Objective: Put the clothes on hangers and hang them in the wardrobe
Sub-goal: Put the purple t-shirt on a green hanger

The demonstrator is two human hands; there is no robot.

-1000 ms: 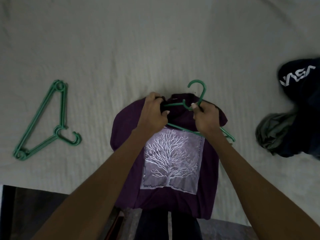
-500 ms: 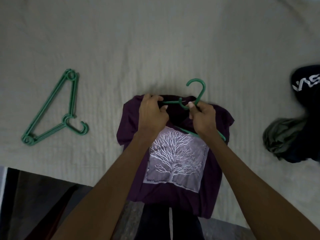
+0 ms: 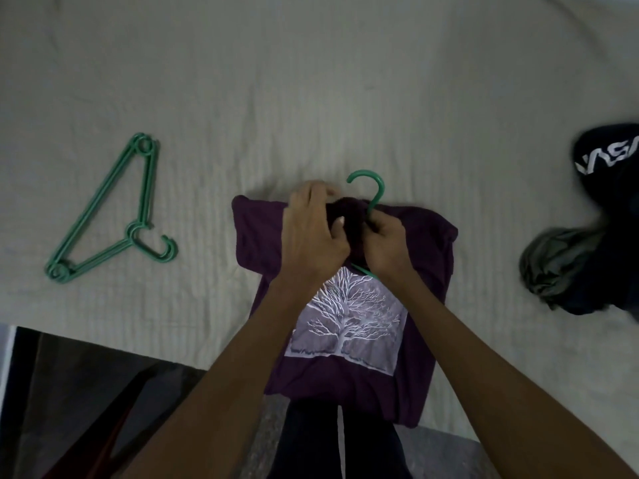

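Observation:
A purple T-shirt (image 3: 425, 257) with a white tree print lies flat on the bed, its hem hanging over the near edge. A green plastic hanger (image 3: 375, 191) is mostly inside the shirt; only its hook and a short piece of arm below my right hand show. My left hand (image 3: 311, 229) grips the shirt's collar. My right hand (image 3: 385, 247) pinches the hanger's neck at the collar.
Spare green hangers (image 3: 103, 216) lie stacked on the pale bedcover (image 3: 311, 81) to the left. A dark garment with white lettering (image 3: 608, 157) and a grey-green garment (image 3: 553, 267) are heaped at the right edge. The bed's near edge runs below, dark floor beyond.
The hanger's arms have slid inside the shirt through the collar. Both hands have closed in together at the neck, and the shirt's shoulders now lie spread wider.

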